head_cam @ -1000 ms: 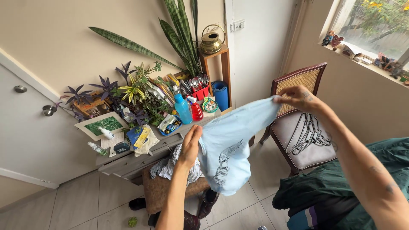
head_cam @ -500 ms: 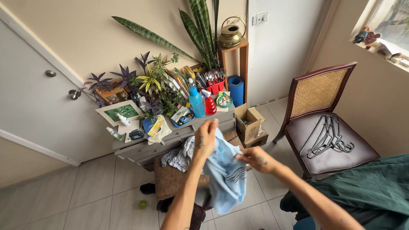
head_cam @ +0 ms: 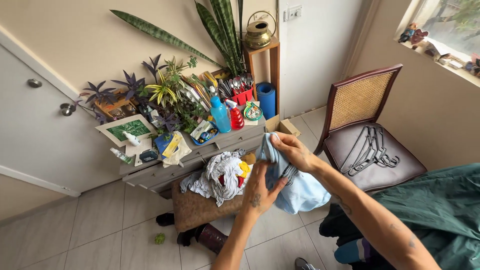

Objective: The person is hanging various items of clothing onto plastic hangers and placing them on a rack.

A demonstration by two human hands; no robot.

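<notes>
Head view, looking down at both hands mid-scene. Light blue shirt [head_cam: 300, 187] bunched between them, hanging over the tiled floor [head_cam: 100, 220], just right of the brown stool [head_cam: 197, 210]. Left hand [head_cam: 260, 192] near and low, fingers curled onto the shirt's left side, gripping cloth. Right hand [head_cam: 292, 150] farther and higher, closed on the shirt's top edge, knuckles up. Hands close together, shirt folded over between them, dark print partly showing at the fold. Left of the hands, heap of white and grey clothes [head_cam: 220, 175] on the stool, red and yellow bits in it. Far left, grey low cabinet [head_cam: 165, 172] crowded with potted plants [head_cam: 160, 95], blue spray bottle [head_cam: 218, 115], red spray bottle [head_cam: 235, 117], red holder of cutlery [head_cam: 241, 92]. Brass pot [head_cam: 257, 35] on a wooden shelf [head_cam: 272, 65], rolled blue mat [head_cam: 266, 100] inside it. Right, wooden chair [head_cam: 372, 135] with cane back, black hangers [head_cam: 370, 152] lying on its dark seat. Near right, dark green fabric [head_cam: 440, 210] spread out, well apart from the shirt. White door [head_cam: 35, 135] at far left.
</notes>
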